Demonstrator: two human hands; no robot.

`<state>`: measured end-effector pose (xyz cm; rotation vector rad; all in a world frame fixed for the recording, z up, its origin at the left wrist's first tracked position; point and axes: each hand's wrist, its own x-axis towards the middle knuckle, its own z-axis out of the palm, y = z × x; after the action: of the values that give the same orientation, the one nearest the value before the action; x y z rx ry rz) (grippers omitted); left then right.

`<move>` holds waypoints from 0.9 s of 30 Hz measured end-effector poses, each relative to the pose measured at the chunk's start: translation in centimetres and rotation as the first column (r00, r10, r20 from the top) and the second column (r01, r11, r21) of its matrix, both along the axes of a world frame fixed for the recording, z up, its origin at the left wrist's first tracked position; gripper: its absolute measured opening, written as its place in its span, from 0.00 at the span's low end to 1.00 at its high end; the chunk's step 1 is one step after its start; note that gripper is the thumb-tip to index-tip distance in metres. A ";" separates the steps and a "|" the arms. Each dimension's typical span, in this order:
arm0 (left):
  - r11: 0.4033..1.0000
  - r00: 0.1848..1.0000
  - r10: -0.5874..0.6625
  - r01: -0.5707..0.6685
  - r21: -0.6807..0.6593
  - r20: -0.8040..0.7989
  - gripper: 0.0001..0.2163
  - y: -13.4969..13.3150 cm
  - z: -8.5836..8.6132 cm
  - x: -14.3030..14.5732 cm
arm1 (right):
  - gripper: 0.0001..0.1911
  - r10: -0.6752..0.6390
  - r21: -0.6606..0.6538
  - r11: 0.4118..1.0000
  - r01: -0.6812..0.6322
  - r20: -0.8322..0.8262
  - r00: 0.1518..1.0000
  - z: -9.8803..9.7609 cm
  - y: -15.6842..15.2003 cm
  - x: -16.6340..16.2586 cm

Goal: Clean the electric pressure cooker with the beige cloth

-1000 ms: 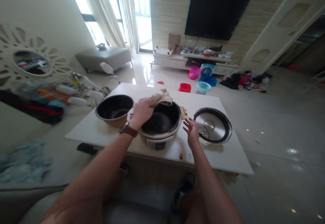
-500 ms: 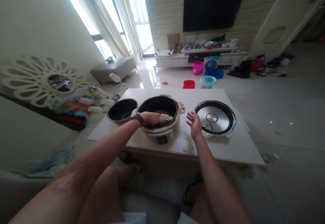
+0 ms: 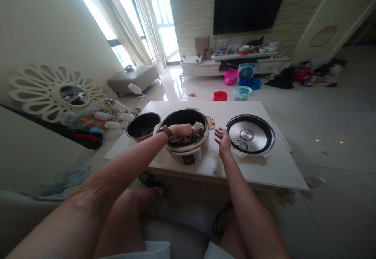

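A cream electric pressure cooker (image 3: 188,155) stands uncovered on the white table (image 3: 211,165), its control panel facing me. My left hand (image 3: 182,130), with a brown band on the wrist, reaches into its dark opening and is closed on a pale cloth (image 3: 197,127); part of the cloth bunches below the fingers. Raised to the right of the cooker, my right hand (image 3: 223,139) holds nothing, fingers spread. Just beyond it the round lid (image 3: 252,133) lies with its metal underside up. On the cooker's left sits a dark inner pot (image 3: 142,125).
Past the table's far edge, a red bucket (image 3: 220,96), a light-blue basket (image 3: 242,93) and a pink basket (image 3: 231,77) stand on the floor. A white flower-shaped mirror frame (image 3: 38,90) is at the left. A grey bench (image 3: 133,79) is near the window.
My left hand has shifted slightly right and up inside the cooker, and more of the cloth now shows around it. My right hand stays in about the same place.
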<state>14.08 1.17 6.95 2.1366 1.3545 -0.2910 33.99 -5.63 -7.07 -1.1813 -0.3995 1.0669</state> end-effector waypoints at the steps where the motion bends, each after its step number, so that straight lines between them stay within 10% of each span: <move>1: 1.000 1.000 0.016 -0.016 0.021 0.011 0.14 0.4 0.6 0.1 | 0.19 -0.003 -0.001 1.000 0.003 -0.002 1.000 0.0 0.0 0.0; 9: 0.827 0.985 0.020 0.080 0.556 -0.172 0.21 1.2 3.2 -0.9 | 0.16 -0.021 -0.030 0.999 0.020 -0.034 0.999 0.3 0.3 0.3; 16: 0.985 0.968 -0.025 0.066 0.161 -0.249 0.19 0.5 -1.5 -0.4 | 0.15 -0.015 -0.040 0.999 0.013 -0.053 0.998 0.7 0.3 0.1; 27: 0.938 0.921 0.345 -0.346 -0.025 0.183 0.05 1.4 -2.6 -1.3 | 0.13 -0.024 -0.040 0.999 0.021 -0.071 0.997 1.1 0.2 0.6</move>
<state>12.81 2.53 4.31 1.8328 1.5878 0.0539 34.56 -5.48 -6.02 -1.1761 -0.3106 1.0986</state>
